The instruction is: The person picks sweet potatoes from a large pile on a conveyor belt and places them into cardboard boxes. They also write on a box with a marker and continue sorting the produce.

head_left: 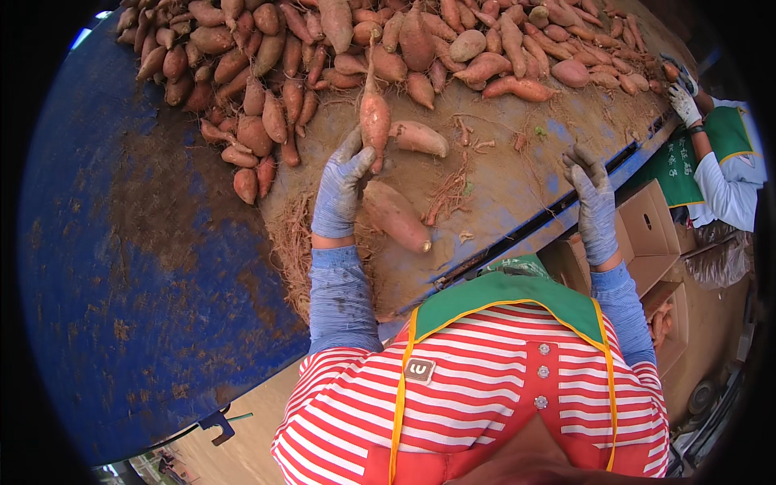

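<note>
My gloved left hand (344,179) grips a sweet potato (375,118) by its lower end, with its long thin root pointing away from me toward the pile. Just right of that hand, a larger sweet potato (397,217) lies on the soil-covered truck bed (503,176). Another sweet potato (419,138) rests behind the held one. My gloved right hand (589,194) is raised near the bed's edge, fingers apart and holding nothing. Loose thin roots (448,189) lie between my hands.
A large heap of sweet potatoes (418,42) covers the far side. Root trimmings (291,254) pile by my left forearm. A blue metal panel (182,315) spans the left. Cardboard boxes (648,236) stand below the edge at right, where a co-worker's gloved hand (684,104) reaches in.
</note>
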A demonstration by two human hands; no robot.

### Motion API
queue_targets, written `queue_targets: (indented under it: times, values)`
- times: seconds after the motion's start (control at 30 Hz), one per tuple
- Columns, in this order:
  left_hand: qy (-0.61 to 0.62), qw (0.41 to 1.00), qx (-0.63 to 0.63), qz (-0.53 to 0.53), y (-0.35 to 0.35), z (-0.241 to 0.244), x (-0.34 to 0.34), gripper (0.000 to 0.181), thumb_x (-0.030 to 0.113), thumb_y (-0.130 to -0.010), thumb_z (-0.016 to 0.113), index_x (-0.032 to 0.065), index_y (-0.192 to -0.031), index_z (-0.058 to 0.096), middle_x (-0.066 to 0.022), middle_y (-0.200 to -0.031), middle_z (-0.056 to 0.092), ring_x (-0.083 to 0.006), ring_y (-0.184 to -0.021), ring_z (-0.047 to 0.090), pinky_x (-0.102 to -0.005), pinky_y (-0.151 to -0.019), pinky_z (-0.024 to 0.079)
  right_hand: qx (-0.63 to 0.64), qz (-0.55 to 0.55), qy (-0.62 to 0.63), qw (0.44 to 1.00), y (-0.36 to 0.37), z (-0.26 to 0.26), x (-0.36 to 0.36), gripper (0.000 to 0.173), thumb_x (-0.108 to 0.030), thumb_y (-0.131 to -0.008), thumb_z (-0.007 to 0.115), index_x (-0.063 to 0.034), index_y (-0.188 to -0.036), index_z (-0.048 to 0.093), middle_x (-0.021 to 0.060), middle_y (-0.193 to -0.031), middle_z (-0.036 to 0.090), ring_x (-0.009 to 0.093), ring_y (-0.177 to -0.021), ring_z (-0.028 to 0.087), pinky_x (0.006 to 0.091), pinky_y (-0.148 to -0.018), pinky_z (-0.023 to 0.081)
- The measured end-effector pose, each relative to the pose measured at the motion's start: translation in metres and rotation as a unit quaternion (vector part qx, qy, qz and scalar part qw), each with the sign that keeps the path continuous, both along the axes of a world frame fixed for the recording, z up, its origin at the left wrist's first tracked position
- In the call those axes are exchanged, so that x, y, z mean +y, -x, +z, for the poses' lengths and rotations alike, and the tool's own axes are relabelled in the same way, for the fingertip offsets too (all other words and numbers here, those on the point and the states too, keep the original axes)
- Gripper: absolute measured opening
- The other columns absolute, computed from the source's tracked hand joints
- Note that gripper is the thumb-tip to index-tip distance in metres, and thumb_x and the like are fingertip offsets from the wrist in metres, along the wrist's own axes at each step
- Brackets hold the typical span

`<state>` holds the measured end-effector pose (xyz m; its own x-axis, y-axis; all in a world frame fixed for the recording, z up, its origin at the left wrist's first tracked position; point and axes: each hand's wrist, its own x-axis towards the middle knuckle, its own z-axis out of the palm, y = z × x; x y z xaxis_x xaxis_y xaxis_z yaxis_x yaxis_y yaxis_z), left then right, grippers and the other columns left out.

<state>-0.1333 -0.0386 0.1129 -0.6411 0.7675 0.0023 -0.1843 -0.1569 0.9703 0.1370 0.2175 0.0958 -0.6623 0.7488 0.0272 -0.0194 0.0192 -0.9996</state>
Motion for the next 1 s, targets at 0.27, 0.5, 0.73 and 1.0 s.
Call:
queue_targets:
  times: [0.27,0.5,0.73,1.0]
  values:
    - [-0.027,0.996,-0.06,-0.053,-0.052,-0.032,0.055,0.055,0.039,-0.091,0.056,-0.0043,-0.124,0.052,-0.0141,-0.117,0.059,-0.0231,-0.111,0.055,-0.0335,-0.094,0.044,-0.094,0.37,0.214,0.899,0.089,0.002,-0.095,0.048,-0.039,-0.088,0.059,-0.0027,-0.118,0.047,0.0061,-0.085,0.061,0.011,-0.064,0.056,0.0212,-0.053,0.048]
    - [0.257,0.791,0.532,-0.158,-0.033,-0.029,0.106,0.025,0.029,-0.086,0.061,0.0073,-0.098,0.067,-0.0178,-0.091,0.065,-0.0345,-0.087,0.062,-0.0423,-0.076,0.048,-0.087,0.266,0.647,0.709,0.067,-0.04,-0.066,0.037,-0.034,-0.093,0.053,-0.006,-0.117,0.047,0.0081,-0.093,0.059,0.013,-0.064,0.058,0.0227,-0.048,0.051]
    - [0.495,0.537,0.658,0.183,0.165,-0.034,0.136,0.033,0.018,-0.083,0.057,0.0127,-0.116,0.06,-0.0116,-0.123,0.055,-0.0315,-0.116,0.049,-0.0444,-0.093,0.041,-0.123,0.224,0.609,0.751,0.033,-0.035,-0.047,0.035,-0.031,-0.092,0.055,-0.007,-0.117,0.049,0.0074,-0.094,0.06,0.015,-0.069,0.058,0.0244,-0.054,0.051]
    - [0.297,0.585,0.683,0.32,0.193,-0.054,0.107,0.021,0.023,-0.083,0.058,0.007,-0.096,0.066,-0.0127,-0.103,0.063,-0.0317,-0.098,0.056,-0.0452,-0.085,0.043,-0.075,0.198,0.563,0.799,0.033,-0.024,-0.045,0.039,-0.04,-0.095,0.049,-0.0043,-0.111,0.054,0.007,-0.094,0.063,0.015,-0.076,0.061,0.0253,-0.061,0.053]
